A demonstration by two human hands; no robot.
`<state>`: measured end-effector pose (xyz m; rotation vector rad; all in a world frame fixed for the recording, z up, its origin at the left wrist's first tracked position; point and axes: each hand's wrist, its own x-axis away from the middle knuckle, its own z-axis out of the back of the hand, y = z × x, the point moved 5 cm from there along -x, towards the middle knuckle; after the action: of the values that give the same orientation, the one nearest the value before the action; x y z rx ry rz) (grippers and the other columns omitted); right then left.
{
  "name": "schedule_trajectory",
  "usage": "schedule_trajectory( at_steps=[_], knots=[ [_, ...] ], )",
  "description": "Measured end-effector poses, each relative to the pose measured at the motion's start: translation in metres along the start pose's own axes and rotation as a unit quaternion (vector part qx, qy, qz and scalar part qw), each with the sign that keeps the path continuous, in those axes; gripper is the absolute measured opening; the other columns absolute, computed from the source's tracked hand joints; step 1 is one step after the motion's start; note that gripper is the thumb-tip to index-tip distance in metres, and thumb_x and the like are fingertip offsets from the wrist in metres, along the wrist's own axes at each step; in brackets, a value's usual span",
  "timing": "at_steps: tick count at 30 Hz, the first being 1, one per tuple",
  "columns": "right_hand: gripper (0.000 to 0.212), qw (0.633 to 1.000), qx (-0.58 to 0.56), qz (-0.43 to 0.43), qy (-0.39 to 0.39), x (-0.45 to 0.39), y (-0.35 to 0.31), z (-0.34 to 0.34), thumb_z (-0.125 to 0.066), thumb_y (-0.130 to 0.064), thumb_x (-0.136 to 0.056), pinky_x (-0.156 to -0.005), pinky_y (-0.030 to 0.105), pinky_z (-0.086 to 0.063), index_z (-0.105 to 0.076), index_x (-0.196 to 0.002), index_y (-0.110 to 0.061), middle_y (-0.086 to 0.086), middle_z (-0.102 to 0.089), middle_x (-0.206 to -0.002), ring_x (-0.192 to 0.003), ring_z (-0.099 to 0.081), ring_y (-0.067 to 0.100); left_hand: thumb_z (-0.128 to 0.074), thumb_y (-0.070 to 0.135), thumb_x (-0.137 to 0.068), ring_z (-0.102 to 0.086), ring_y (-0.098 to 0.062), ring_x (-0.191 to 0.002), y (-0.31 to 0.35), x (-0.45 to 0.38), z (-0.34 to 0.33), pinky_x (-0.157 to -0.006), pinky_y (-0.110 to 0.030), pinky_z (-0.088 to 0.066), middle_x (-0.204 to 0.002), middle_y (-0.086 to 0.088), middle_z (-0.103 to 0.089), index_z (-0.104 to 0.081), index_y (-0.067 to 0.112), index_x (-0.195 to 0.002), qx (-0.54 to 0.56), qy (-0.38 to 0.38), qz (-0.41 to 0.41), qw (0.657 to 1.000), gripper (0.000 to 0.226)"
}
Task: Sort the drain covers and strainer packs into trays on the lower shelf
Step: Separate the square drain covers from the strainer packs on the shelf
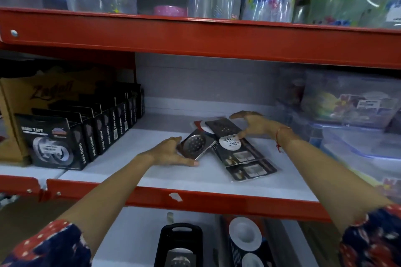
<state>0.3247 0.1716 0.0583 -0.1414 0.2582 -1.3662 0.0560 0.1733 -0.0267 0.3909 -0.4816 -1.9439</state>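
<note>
- Starting at the far left, a cardboard box [43, 102] is seen at the back of the middle shelf [173, 175], with a row of black nano tape boxes [86, 134] lined up in front of it.
- The left hand [171, 154] is laid on the white shelf surface, fingers spread rather than closed; its thumb lies flat along the shelf below the square steel drain cover [195, 145], and its fingertips touch that cover's left edge. Whether the cover is actually gripped cannot be told.
- The square cover is tilted, its right side propped on the dark strainer packs [245, 158], which are fanned out on the shelf just right of centre.
- A second dark drain cover [223, 129] lies on top of the heap, further back, with a round white label [230, 143] showing just in front of it.
- The right hand [253, 125] is arched over the heap, fingers curled but wide apart; the lower fingertips rest on the pack beside the label, and nothing is enclosed.
- Clear plastic containers [347, 115] are stacked at the far right.
- On the lower shelf, a black tray [180, 243] and further packs [245, 243] are partly seen.
</note>
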Motion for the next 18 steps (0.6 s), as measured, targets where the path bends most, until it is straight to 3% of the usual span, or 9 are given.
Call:
schedule_trajectory(
  at_steps=[2,3,7,11,13,16,18],
  knots=[
    [0.089,0.999,0.01,-0.017,-0.05,-0.014,0.003,0.0,-0.082,-0.037,-0.069,-0.116,0.04,-0.026,-0.035,-0.144,-0.033,-0.004,-0.03,-0.155,-0.141,-0.03,0.024,-0.075,0.076,-0.045,-0.061,0.005,-0.088,0.004,-0.007,0.001,-0.066,-0.005,-0.044,-0.093,0.022,-0.064,-0.065,0.032,-0.095,0.011,0.001,-0.026,1.0,0.067],
    [0.094,0.996,0.001,-0.028,-0.08,-0.02,0.004,-0.002,-0.084,-0.036,-0.067,-0.117,0.041,-0.025,-0.032,-0.145,-0.035,-0.004,-0.027,-0.157,-0.143,-0.026,0.024,-0.078,0.072,-0.046,-0.062,0.005,-0.084,0.006,-0.01,0.002,-0.065,-0.005,-0.045,-0.09,0.02,-0.066,-0.067,0.03,-0.092,0.014,0.0,-0.036,0.999,0.063],
    [0.115,0.984,-0.01,-0.055,-0.167,-0.036,-0.001,-0.005,-0.09,-0.03,-0.058,-0.117,0.047,-0.025,-0.02,-0.149,-0.039,-0.005,-0.017,-0.161,-0.147,-0.019,0.026,-0.083,0.059,-0.051,-0.066,-0.007,-0.097,0.005,-0.018,0.008,-0.088,-0.025,-0.054,-0.1,0.013,-0.072,-0.069,0.026,-0.1,0.016,-0.035,-0.045,0.998,0.061],
    [0.127,0.974,0.05,-0.065,-0.211,-0.041,-0.009,-0.001,-0.091,-0.048,-0.036,-0.105,0.05,-0.041,-0.025,-0.144,-0.048,-0.008,-0.023,-0.158,-0.139,-0.035,0.03,-0.087,0.051,-0.049,-0.064,0.007,-0.092,-0.005,-0.019,0.015,-0.074,-0.006,-0.047,-0.096,0.026,-0.067,-0.066,0.037,-0.106,0.038,-0.05,-0.029,0.998,0.062],
    [0.126,0.972,0.075,-0.075,-0.209,-0.042,-0.01,0.002,-0.09,-0.052,-0.032,-0.096,0.046,-0.049,-0.028,-0.142,-0.048,-0.009,-0.025,-0.158,-0.136,-0.039,0.03,-0.087,0.052,-0.047,-0.059,0.011,-0.096,-0.009,-0.019,0.018,-0.073,-0.005,-0.041,-0.101,0.028,-0.063,-0.063,0.042,-0.11,0.041,-0.052,-0.024,0.998,0.068],
    [0.107,0.973,0.084,-0.077,-0.2,-0.038,-0.015,0.007,-0.087,-0.048,-0.045,-0.075,0.026,-0.049,-0.032,-0.137,-0.05,-0.016,-0.027,-0.155,-0.128,-0.043,0.021,-0.088,0.053,-0.045,-0.057,0.005,-0.106,-0.018,-0.022,0.017,-0.08,-0.01,-0.04,-0.107,0.026,-0.062,-0.064,0.045,-0.105,0.049,-0.056,-0.011,0.997,0.065],
    [0.102,0.973,0.086,-0.083,-0.196,-0.034,-0.017,0.009,-0.086,-0.045,-0.05,-0.074,0.026,-0.05,-0.034,-0.137,-0.048,-0.016,-0.029,-0.155,-0.123,-0.045,0.019,-0.088,0.055,-0.043,-0.054,0.002,-0.109,-0.024,-0.022,0.016,-0.086,-0.015,-0.039,-0.109,0.028,-0.057,-0.065,0.047,-0.099,0.056,-0.06,-0.003,0.997,0.061]
  ],
)
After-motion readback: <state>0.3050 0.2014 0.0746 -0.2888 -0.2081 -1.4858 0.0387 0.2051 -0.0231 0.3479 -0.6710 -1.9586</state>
